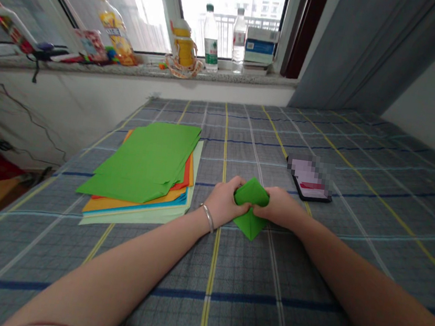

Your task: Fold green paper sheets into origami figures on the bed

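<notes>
A folded piece of green paper [253,191], diamond-shaped with a crease down its lower half, is held between both hands over the checked bedspread. My left hand [224,200], with a silver bangle at the wrist, grips its left side, thumb on the front. On the right side my right hand [277,206] pinches it the same way, and the two thumb tips nearly meet at the middle. The fingers behind the paper are partly hidden. To the left lies a stack of coloured paper sheets [150,157], green on top with orange, blue and pale green edges beneath.
A phone [310,181] with a partly blurred screen lies right of my hands. Along the windowsill [149,72] stand an orange drink bottle [118,32], a yellow flask [184,48], two clear bottles [211,40] and a box [261,46]. A grey curtain [358,53] hangs at right.
</notes>
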Tool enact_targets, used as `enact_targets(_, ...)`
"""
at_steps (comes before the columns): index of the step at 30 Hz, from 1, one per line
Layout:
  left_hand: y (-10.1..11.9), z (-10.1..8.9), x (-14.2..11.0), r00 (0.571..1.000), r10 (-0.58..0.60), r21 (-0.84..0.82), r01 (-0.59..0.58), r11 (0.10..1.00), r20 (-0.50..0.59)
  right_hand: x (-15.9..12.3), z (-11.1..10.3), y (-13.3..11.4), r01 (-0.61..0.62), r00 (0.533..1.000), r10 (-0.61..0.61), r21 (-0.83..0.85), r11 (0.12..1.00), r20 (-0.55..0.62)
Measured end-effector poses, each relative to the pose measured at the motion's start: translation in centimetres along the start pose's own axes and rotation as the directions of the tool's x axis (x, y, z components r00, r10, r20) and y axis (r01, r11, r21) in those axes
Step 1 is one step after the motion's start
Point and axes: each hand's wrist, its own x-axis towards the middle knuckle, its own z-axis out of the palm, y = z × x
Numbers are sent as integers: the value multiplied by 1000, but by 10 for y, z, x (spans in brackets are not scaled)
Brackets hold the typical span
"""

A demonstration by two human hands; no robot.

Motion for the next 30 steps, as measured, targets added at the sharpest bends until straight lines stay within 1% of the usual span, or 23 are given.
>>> enact_targets(7, 1, 1, -1, 1000, -16, -49, 15, 999, -15, -2, -5, -3, 24, 1000, -23, -15, 1000, 19)
enact_targets(15, 1, 0, -2, 1000, -25, -85, 24, 996, -13, -2, -5, 4, 15, 1000, -16, 19, 1000, 9)
enact_targets(21, 3, -1, -2, 999, -43, -105, 40, 994, -31, -2, -4, 6, 4, 999, -6, -45, 999, -40)
enact_targets(30, 0, -3, -3, 997, -52, -180, 42, 983, -51, -3, -8, 13, 6, 997, 0, 84, 996, -71)
